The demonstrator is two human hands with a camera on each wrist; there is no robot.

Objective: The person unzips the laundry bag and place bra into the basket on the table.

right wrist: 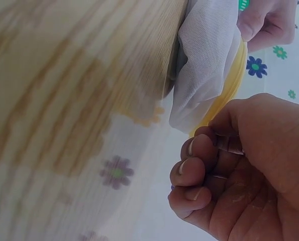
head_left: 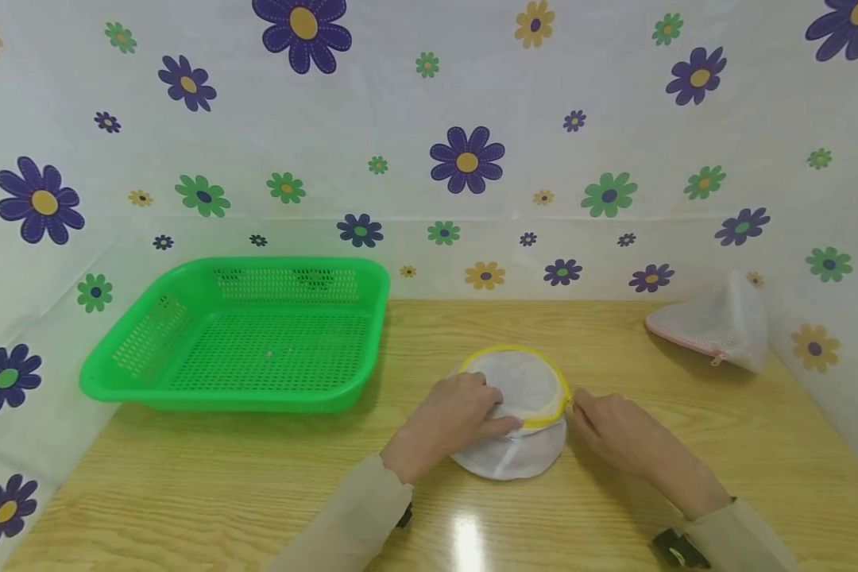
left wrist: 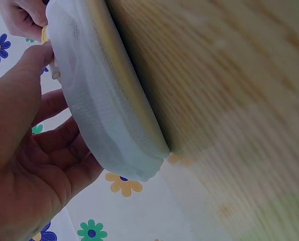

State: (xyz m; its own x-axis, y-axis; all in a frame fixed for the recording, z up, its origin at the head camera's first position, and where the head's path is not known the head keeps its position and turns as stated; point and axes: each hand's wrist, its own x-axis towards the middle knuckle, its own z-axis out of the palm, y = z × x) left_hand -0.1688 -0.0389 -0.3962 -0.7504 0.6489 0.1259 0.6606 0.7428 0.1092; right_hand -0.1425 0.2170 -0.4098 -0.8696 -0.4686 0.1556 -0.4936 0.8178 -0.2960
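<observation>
A round white mesh laundry bag (head_left: 509, 459) with a yellow zipper edge (head_left: 512, 347) lies on the table in front of me. My left hand (head_left: 454, 413) holds its left side, the thumb on top by the yellow edge and the other fingers bent against the mesh (left wrist: 96, 100). At the right side, my right hand (head_left: 615, 429) pinches the yellow zipper's end between thumb and index finger. Its other fingers curl inward in the right wrist view, and the fingertips cover the zipper pull. The bag's sides sag in soft folds (right wrist: 204, 65).
A green plastic basket (head_left: 236, 403) with perforated walls stands at the left. Toward the back right corner sits another white mesh bag (head_left: 740, 318) with a pink zipper. A flower-patterned sheet (head_left: 400, 119) hangs behind and beside the wooden table (head_left: 186, 492).
</observation>
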